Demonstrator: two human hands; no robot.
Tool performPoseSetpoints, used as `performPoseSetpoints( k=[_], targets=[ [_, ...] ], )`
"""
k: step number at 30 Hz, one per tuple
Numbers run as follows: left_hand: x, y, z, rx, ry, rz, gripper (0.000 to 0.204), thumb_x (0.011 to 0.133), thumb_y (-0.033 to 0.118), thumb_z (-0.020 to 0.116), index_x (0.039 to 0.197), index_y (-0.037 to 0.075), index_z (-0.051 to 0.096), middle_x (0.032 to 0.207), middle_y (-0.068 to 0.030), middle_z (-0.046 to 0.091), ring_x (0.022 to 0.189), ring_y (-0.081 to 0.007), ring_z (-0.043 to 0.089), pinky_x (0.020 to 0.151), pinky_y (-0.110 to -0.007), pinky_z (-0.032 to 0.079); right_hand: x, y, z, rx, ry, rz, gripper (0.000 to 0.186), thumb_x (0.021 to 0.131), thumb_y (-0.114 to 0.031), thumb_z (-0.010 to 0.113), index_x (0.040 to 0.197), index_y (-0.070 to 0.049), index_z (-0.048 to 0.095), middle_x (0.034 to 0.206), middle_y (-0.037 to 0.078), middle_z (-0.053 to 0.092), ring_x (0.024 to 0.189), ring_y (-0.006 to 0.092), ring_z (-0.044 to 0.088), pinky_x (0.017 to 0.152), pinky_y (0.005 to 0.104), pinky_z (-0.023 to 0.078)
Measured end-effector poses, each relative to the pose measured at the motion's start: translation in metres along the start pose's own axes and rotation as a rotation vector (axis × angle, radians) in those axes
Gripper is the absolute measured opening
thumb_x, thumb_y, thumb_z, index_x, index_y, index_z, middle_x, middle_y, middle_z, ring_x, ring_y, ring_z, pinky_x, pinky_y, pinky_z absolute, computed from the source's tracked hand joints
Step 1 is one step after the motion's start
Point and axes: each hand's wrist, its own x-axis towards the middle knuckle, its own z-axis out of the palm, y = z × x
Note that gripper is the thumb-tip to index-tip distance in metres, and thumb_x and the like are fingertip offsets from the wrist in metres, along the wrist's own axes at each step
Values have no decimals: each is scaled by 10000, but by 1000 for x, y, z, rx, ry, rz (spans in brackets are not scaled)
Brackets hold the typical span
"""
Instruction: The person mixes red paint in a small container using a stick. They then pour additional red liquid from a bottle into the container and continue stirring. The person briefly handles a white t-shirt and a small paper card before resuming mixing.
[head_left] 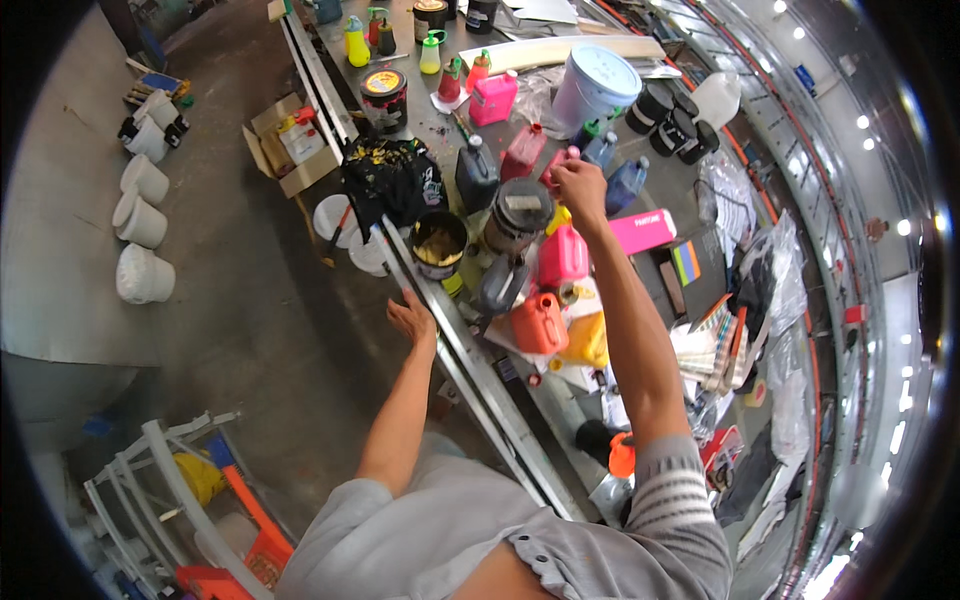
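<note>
My right hand (pixel 580 190) reaches over the crowded table, its fingers closed at the top of a dark red plastic jug (pixel 552 168); the hand hides part of the jug. Beside it stand another red jug (pixel 523 152), blue bottles (pixel 627 183) and a dark lidded tub (pixel 518 215). Below that forearm are a pink jug (pixel 564 256), an orange jug (pixel 539 324) and a yellow jug (pixel 586 341). My left hand (pixel 412 320) is empty with fingers apart, by the table's metal edge rail (pixel 450 345), just below an open dark bucket with yellowish contents (pixel 438 246).
A black plastic bag (pixel 395 180) and a large pale blue bucket (pixel 597 88) stand farther along the table. Colour swatch fans (pixel 708 350) lie at the right. On the floor are a cardboard box (pixel 290 145), white buckets (pixel 145 272) and a metal frame (pixel 175 480).
</note>
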Motion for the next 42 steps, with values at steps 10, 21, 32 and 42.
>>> performPoseSetpoints(
  k=[10, 21, 32, 42],
  targets=[
    [19, -40, 2, 80, 56, 92, 582, 1004, 412, 394, 1231, -121, 451, 1206, -339, 498, 1161, -448, 468, 987, -483, 366, 120, 18, 111, -533, 45, 138, 396, 871, -316, 540, 979, 34, 690, 1030, 283, 657, 993, 418, 646, 866, 484, 513],
    [14, -7, 11, 93, -78, 59, 666, 999, 485, 349, 1192, -137, 483, 1178, -346, 540, 1139, -456, 516, 949, -516, 412, -47, -76, -121, 35, 430, -249, 187, 817, -192, 676, 885, -25, 724, 774, 90, 711, 709, 147, 656, 666, 294, 504],
    [14, -10, 1, 119, -101, 63, 759, 971, 552, 327, 1265, -144, 398, 1300, -353, 452, 1215, -455, 458, 1037, -510, 358, -349, -95, -296, -474, 654, -128, 175, 801, -181, 717, 840, -11, 733, 718, 75, 693, 634, 94, 619, 587, 239, 481],
    [6, 2, -5, 26, -157, 3, 784, 968, 549, 344, 1240, -184, 399, 1328, -373, 413, 1207, -457, 468, 1040, -505, 368, -462, 34, -270, -527, 408, 303, 162, 745, -144, 688, 740, 18, 678, 672, 131, 629, 639, 223, 600, 602, 334, 446]
  ],
)
